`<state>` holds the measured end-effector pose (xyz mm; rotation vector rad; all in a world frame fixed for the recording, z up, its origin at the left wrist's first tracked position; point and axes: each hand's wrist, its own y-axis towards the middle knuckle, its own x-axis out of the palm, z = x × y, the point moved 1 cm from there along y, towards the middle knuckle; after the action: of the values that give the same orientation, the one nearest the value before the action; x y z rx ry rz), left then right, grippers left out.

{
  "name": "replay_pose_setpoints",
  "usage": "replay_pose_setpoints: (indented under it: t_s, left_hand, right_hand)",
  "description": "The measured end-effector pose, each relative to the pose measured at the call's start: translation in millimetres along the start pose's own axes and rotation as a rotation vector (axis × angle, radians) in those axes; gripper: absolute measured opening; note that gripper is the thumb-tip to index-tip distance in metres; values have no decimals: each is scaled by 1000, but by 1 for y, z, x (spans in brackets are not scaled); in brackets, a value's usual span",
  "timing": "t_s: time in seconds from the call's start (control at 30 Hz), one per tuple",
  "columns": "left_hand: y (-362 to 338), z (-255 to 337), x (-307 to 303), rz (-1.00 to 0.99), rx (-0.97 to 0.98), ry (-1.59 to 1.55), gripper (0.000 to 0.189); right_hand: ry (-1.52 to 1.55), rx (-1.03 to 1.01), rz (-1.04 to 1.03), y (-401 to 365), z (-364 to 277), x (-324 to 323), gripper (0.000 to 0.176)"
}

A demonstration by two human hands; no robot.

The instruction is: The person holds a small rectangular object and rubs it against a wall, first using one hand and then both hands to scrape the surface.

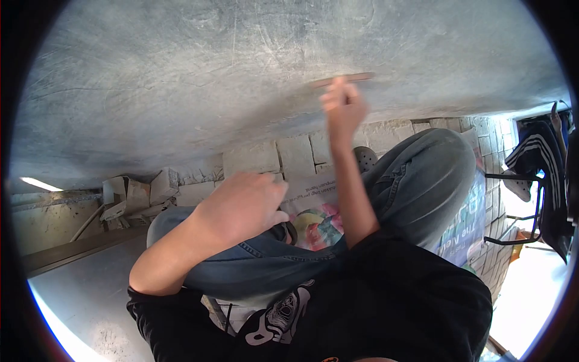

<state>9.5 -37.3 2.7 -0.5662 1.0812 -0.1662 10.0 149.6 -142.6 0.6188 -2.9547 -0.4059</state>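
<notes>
My right hand (345,111) is closed on a thin flat brown strip (362,76), whose long edge lies against a grey, scratched, smooth wall surface (181,72). Motion blurs both hand and strip, so the strip's exact kind cannot be made out. Above my bent left knee hangs my left hand (244,199), back side up and loosely bent. Its thumb stands apart from the forefinger, with nothing visible between them; the other fingertips are hidden.
Pale bricks (253,161) run along the wall's foot, with broken blocks (139,193) at the left. A printed banner (316,226) lies under my crossed legs. At the right are a black metal frame (512,240) and dark striped clothing (543,154). A grey panel (96,301) is at lower left.
</notes>
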Motion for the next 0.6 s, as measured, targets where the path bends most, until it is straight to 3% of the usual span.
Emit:
replay_pose_setpoints:
  t_s: [0.03, 0.07, 0.13, 0.17, 0.27, 0.33, 0.43, 0.47, 0.6]
  left_hand:
    - [3, 3, -1, -13, 26, -20, 35]
    - [5, 4, -1, -13, 25, -14, 35]
    - [7, 3, -3, 154, 134, -61, 35]
    - [4, 1, -2, 155, 128, -64, 35]
    - [-5, -3, -3, 229, 59, 8, 35]
    - [-8, -5, -4, 13, -73, 6, 35]
    - [4, 5, -5, 126, 56, 20, 34]
    - [7, 6, -6, 126, 56, 22, 34]
    - [5, 2, -7, 201, 114, -28, 32]
  right_hand:
    - [-141, -140, -128, -14, 5, 11, 28]
    - [-137, -140, -124, -21, 7, 14, 28]
    - [-45, 50, -179, -28, 8, 21, 28]
    - [-43, 51, -185, -20, 9, 15, 28]
    - [-15, 68, -11, 7, 2, -8, 30]
    - [23, 85, 81, 8, 1, -7, 30]
    - [-141, 45, -98, -21, 7, 17, 29]
    - [-69, 69, -120, -27, 3, 20, 29]
    - [-15, 46, -53, 5, -11, -2, 30]
